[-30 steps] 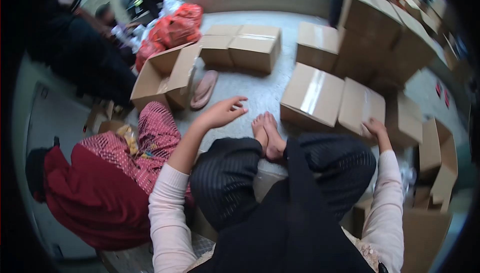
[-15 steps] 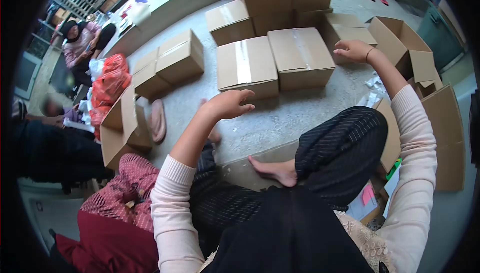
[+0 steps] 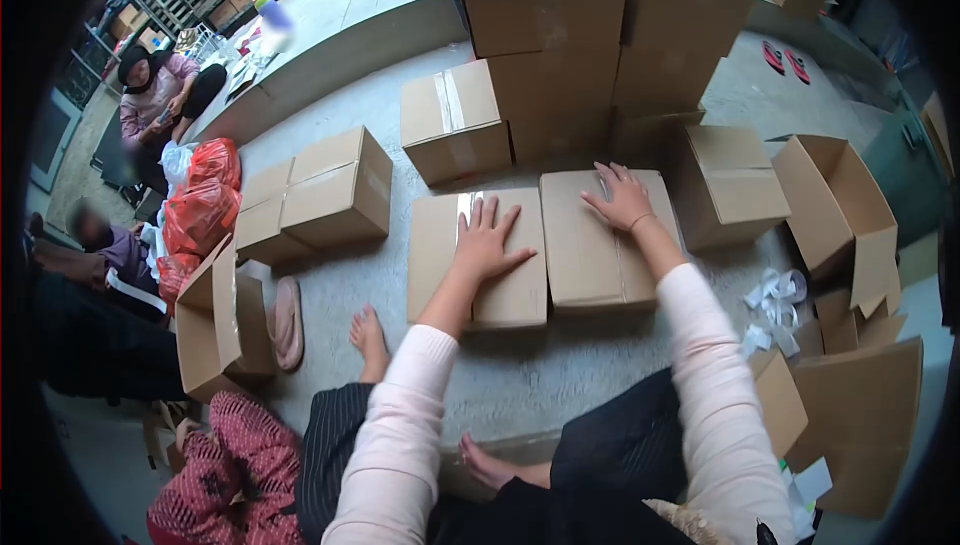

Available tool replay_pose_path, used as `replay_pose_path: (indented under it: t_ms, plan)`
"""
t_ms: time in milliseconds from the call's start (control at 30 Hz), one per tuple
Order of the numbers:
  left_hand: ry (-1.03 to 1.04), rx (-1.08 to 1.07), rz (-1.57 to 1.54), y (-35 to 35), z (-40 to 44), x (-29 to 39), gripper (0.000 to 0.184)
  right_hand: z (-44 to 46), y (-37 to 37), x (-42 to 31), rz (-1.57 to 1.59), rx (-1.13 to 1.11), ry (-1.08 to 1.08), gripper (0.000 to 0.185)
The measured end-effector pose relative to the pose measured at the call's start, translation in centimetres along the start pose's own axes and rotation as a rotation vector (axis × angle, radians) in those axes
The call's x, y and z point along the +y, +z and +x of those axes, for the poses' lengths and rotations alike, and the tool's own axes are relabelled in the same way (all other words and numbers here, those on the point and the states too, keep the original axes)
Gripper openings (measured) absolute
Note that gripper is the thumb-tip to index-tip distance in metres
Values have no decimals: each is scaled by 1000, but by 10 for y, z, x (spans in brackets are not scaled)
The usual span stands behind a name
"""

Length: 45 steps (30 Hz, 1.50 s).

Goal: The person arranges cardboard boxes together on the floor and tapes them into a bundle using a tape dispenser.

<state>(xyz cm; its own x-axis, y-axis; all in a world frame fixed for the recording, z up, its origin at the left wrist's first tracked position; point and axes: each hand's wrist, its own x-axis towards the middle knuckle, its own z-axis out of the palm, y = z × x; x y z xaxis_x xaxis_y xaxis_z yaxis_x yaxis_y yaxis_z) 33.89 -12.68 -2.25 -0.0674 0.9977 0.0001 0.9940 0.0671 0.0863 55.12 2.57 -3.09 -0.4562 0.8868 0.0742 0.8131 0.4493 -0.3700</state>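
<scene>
Two taped cardboard boxes lie side by side on the floor in front of me. My left hand (image 3: 487, 246) rests on top of the left box (image 3: 440, 290), its fingers spread over the tape strip. On the right box (image 3: 590, 265), my right hand (image 3: 622, 197) lies with fingers apart near the far part of the lid. Neither hand grips anything. Both boxes look closed, with tape running along their tops.
Stacked cartons (image 3: 545, 10) rise behind the two boxes. More closed boxes (image 3: 335, 185) sit at the left, and an open box (image 3: 835, 195) at the right. Red plastic bags (image 3: 205, 210), pink sandals (image 3: 286, 325) and crumpled white strips (image 3: 778, 300) lie around. Another person (image 3: 155, 95) sits far left.
Both hands have moved from above the floor and boxes onto the two box lids, fingers now spread. The view has shifted, so the boxes appear lower.
</scene>
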Motion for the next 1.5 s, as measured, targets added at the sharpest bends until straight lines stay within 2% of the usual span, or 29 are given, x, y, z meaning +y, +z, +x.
replay_pose_path:
  t_ms: [67, 167, 200, 267, 333, 433, 500, 600, 833, 967, 1033, 1067, 1100, 1133, 1167, 1233, 1267, 1333, 1467, 1500]
  plan:
    - [-73, 37, -13, 27, 38, -11, 77, 23, 22, -4, -194, 0, 120, 63]
    - [-151, 184, -92, 36, 35, 1, 79, 31, 14, -3, -153, 2, 45, 59]
    - [-168, 232, -73, 38, 41, 1, 79, 35, 23, 8, -163, 45, -43, 60]
    - [-208, 283, -131, 45, 43, 2, 81, 28, 23, 7, -140, 71, -44, 61]
    - [-313, 205, -238, 29, 46, 7, 89, 28, 22, 5, -181, 51, -63, 63]
    - [-398, 62, -134, -1, 60, 24, 100, 27, 23, 3, -222, -2, -28, 64]
    - [-335, 157, -169, 17, 63, 28, 105, 21, 23, 3, -249, -18, 11, 64]
    - [-324, 187, -238, 22, 50, 32, 102, 0, 27, 2, -299, 38, 9, 58]
    - [-368, 229, -238, 31, 1, 48, 96, -65, 25, -13, -279, 44, 33, 57]
    - [-453, 235, -235, 35, -34, 52, 93, -84, 27, -29, -213, 58, -59, 60]
    - [-550, 330, -130, 48, -55, 57, 89, -103, 35, -23, -200, 99, -145, 60]
    - [-563, 264, -177, 34, -69, 56, 86, -105, 43, -28, -190, 147, -186, 60]
    - [-581, 220, -217, 34, -81, 61, 85, -111, 26, -48, -222, -2, -163, 58]
    - [-595, 208, -235, 27, -83, 54, 84, -110, 31, -50, -202, 19, -163, 58]
    - [-591, 231, -213, 22, -82, 51, 84, -111, 36, -44, -206, 36, -171, 58]
    - [-581, 108, -178, 24, -85, 54, 83, -114, 38, -43, -200, 66, -185, 56]
    - [-584, 139, -165, 29, -88, 55, 83, -113, 40, -44, -192, 94, -201, 56]
    - [-351, 415, -169, 44, -96, 66, 73, -113, 41, -40, -196, 86, -185, 55]
    - [-162, 153, -351, 38, -132, 130, 68, -112, 35, -41, -235, 65, -221, 55]
    - [-109, 100, -360, 39, -138, 144, 70, -111, 38, -39, -229, 19, -176, 60]
